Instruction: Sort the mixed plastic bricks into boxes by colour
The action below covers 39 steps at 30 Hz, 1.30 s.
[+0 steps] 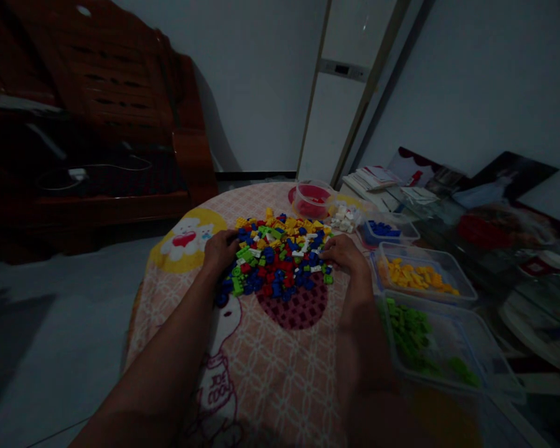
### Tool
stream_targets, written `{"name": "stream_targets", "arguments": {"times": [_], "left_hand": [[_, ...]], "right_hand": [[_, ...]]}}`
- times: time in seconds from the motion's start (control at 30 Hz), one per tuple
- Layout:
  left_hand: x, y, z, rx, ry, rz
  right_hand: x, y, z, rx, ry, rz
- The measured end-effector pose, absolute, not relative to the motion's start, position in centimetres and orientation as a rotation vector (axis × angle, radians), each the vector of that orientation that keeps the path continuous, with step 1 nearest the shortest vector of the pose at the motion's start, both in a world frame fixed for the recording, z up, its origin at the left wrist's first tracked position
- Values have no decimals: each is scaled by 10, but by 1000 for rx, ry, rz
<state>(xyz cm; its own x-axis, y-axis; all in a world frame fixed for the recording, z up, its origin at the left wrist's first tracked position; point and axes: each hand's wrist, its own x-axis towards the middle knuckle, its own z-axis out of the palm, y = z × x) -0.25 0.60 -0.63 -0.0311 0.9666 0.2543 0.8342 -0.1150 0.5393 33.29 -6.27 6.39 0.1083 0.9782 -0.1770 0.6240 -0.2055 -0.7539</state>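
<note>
A mixed pile of toy building bricks [280, 264] in red, blue, yellow, green and white lies on the patterned tablecloth [284, 373]. At its left edge rests my left hand [221, 250], fingers reaching to the bricks and partly hidden, with no brick visible in it. My right hand [346, 252] is on the opposite side, its fingers stretched toward the pile's right edge by some white and blue bricks. It looks open, though the dim light blurs the fingertips.
Along the right stand clear boxes of blue bricks [383, 229], yellow bricks [417, 277] and green bricks [408, 330]. White bricks [344, 219] lie behind my right hand, near a round clear tub [313, 198] with some red bricks. A wooden bench [193, 155] stands at the left.
</note>
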Motion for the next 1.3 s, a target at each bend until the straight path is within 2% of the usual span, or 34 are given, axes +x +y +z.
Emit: {"name": "stream_targets", "arguments": {"times": [0.37, 0.63, 0.77, 1.07, 1.3], "left_hand": [[-3, 5, -4, 2036, 1923, 822], [-3, 7, -7, 2046, 1939, 840], [-2, 6, -5, 2026, 1936, 830], [-2, 2, -1, 2018, 1893, 848], [-2, 3, -1, 2019, 1901, 835]], "right_hand": [[333, -62, 69, -1864, -1364, 942], [349, -41, 54, -1597, -748, 651], [367, -30, 42, -1299, -460, 416], [389, -25, 43, -1261, -504, 344], [364, -30, 46, -1360, -703, 482]]}}
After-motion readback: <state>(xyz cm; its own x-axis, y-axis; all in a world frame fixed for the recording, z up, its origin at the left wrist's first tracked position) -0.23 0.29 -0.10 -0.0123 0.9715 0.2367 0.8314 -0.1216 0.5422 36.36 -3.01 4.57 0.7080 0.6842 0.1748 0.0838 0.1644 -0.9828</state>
